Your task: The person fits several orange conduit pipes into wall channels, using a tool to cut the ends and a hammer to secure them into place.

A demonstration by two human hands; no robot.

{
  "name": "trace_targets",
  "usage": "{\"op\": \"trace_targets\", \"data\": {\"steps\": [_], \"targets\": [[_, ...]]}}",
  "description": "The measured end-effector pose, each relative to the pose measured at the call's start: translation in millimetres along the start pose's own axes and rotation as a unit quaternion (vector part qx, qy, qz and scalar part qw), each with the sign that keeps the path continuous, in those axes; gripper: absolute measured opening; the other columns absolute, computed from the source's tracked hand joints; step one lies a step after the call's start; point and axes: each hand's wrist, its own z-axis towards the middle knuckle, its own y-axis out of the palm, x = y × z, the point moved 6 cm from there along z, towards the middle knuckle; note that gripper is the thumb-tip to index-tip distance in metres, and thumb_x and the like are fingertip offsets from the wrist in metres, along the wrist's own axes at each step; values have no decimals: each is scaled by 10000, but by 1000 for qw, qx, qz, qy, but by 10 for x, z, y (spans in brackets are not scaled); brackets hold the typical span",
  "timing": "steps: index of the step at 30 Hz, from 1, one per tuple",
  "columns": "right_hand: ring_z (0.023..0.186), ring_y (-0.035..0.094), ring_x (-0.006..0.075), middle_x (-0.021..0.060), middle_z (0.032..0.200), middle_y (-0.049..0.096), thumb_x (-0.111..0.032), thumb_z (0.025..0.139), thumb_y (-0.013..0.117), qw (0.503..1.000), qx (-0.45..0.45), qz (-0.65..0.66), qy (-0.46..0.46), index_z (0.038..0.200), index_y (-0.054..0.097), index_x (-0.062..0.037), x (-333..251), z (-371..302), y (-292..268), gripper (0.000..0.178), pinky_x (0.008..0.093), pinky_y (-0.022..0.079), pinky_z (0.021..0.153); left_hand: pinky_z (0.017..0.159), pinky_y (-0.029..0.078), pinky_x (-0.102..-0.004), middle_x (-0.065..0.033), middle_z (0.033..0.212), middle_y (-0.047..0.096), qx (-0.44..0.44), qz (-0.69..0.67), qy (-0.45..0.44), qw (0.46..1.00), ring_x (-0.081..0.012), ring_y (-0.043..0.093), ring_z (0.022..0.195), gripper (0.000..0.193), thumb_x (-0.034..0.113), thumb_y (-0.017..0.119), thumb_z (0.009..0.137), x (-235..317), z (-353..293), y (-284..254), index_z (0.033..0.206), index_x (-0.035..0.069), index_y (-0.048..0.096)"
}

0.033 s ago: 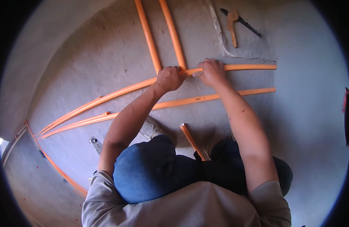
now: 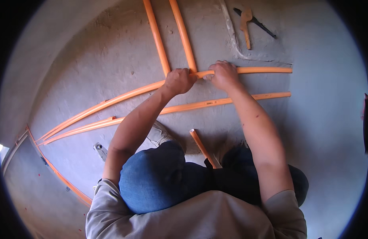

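A long orange pipe lies across the concrete floor, its right end at the wall. My left hand is closed around it, close to where two other orange pipes, a left one and a right one, come down to it from the far side. A short way to the right, my right hand also grips the long pipe, fingers over its far side. The stretch of pipe between my hands shows; what lies under my left palm is hidden. Nearer to me runs a second long orange pipe, untouched.
A cutter-like tool with a tan part and black handle lies at the far right, by a pale conduit. A short orange pipe piece is between my legs. Left of my knee is a grey metal tool. A wall rises at right.
Almost nothing differs. Both hands keep their hold on the long pipe; the view has shifted very slightly.
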Motion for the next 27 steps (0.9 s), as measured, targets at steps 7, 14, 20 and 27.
{"op": "trace_targets", "data": {"steps": [7, 14, 20, 27], "targets": [[1218, 584, 266, 69, 1174, 700, -456, 857, 760, 999, -32, 13, 17, 1045, 775, -148, 19, -17, -20, 361, 486, 404, 1053, 886, 551, -500, -257, 957, 729, -29, 27, 15, 999, -413, 707, 963, 532, 507, 563, 963, 81, -4, -11, 1005, 3, 726], [1228, 585, 274, 73, 1184, 703, -463, 850, 765, 1000, -21, 14, 15, 1058, 771, -144, 25, 3, 10, 381, 495, 399, 1066, 912, 546, -498, -266, 977, 726, -41, 21, -1, 999, -412, 705, 988, 553, 528, 566, 947, 50, 19, -20, 1009, 3, 729], [1231, 587, 274, 74, 1194, 705, -464, 848, 769, 999, -41, 13, 20, 1071, 770, -140, 9, 14, -3, 393, 489, 407, 1069, 942, 537, -483, -269, 1010, 724, -59, 24, -8, 998, -410, 699, 1020, 557, 516, 576, 936, 46, 29, -25, 1013, -13, 732], [1245, 587, 281, 78, 1230, 700, -464, 869, 758, 998, -50, 13, 26, 1149, 759, -140, 2, 17, 1, 428, 485, 408, 1074, 959, 529, -478, -276, 1048, 720, -81, 30, -20, 996, -411, 691, 1052, 580, 531, 583, 935, 43, 40, -39, 1044, -20, 728]]}}
